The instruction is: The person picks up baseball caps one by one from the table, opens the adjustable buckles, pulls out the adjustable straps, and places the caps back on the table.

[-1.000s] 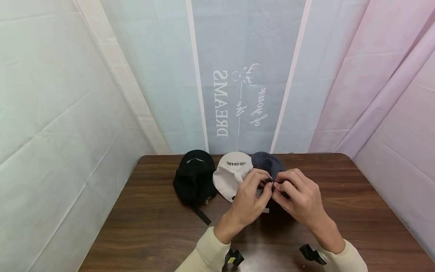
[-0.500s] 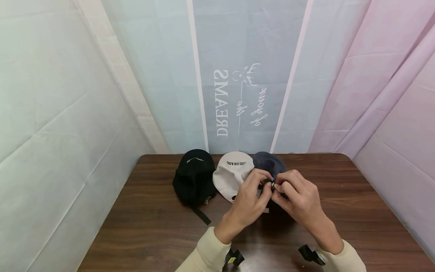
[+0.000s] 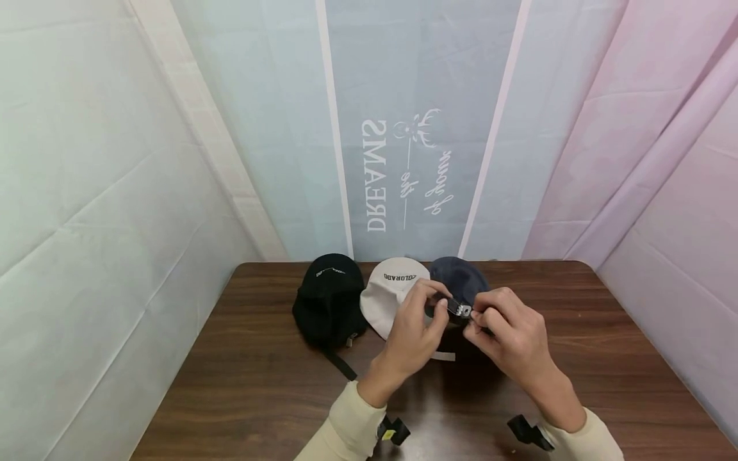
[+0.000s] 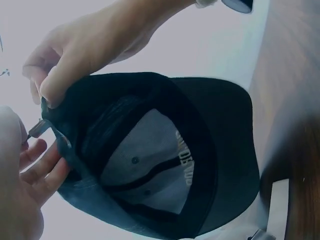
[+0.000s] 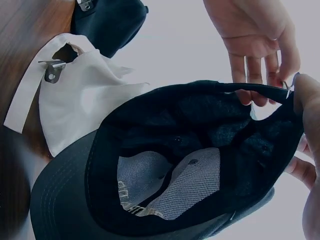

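Note:
Both hands hold up a navy baseball cap (image 3: 459,276) at its back opening. In the left wrist view its dark brim (image 4: 225,155) points right and the inside of the crown faces the camera. At the strap a metal buckle (image 3: 463,311) shows between the two hands. My left hand (image 3: 410,336) pinches the strap beside the buckle with thumb and forefinger, while its other fingers reach under the cap's edge. My right hand (image 3: 510,326) pinches the cap's back edge on the buckle's other side, its fingers curled.
A white cap (image 3: 389,294) lettered COLORADO lies left of the navy one, its pale strap (image 3: 444,356) lying toward the front. Further left lies a black cap (image 3: 328,301) with its strap trailing on the brown wooden table (image 3: 248,384). Fabric drapes (image 3: 403,64) stand behind the table.
My left hand has shifted slightly left and its fingers have spread away from the right hand's. The metal buckle, mostly covered before, now shows between them. The right hand stays nearly in place.

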{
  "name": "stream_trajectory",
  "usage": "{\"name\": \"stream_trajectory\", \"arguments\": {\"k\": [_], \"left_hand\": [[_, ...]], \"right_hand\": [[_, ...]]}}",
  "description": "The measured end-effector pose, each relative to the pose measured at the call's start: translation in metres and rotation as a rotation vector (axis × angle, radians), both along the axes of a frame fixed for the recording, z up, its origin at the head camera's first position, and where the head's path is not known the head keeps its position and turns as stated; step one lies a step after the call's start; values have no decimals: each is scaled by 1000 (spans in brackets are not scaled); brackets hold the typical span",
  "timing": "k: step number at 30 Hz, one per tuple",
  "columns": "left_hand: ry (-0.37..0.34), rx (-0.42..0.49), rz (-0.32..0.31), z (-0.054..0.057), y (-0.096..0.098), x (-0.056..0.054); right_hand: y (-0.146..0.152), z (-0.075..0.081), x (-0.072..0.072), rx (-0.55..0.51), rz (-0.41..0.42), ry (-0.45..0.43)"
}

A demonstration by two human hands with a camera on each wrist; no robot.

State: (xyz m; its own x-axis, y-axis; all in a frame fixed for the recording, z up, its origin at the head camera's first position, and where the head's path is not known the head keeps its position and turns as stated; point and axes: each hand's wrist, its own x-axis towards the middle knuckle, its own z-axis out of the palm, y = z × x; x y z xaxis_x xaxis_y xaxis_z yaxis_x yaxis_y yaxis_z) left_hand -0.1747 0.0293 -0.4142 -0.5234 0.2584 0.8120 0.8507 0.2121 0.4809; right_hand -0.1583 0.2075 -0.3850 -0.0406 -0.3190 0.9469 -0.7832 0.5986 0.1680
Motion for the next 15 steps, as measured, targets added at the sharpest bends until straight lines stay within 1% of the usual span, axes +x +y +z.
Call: {"name": "stream_trajectory", "arguments": {"k": [3,8,10,13,15], "left_hand": [[-21,-25,-16,4,-3,-2],[-109,-26,-37,6,-5,-2],[-129,-23,-40,7,-6,-2],[-132,-22,-38,8,-5,-3],[-111,-17,-38,10,-5,-3]], "right_hand": [[1,3,-1,-21,-21,-14],[3,5,-3,-25,-38,-56],[3,5,-4,-23,-48,-76],[5,6,-4,-20,-65,-95],[6,6,-4,-8,-78,-107]]}}
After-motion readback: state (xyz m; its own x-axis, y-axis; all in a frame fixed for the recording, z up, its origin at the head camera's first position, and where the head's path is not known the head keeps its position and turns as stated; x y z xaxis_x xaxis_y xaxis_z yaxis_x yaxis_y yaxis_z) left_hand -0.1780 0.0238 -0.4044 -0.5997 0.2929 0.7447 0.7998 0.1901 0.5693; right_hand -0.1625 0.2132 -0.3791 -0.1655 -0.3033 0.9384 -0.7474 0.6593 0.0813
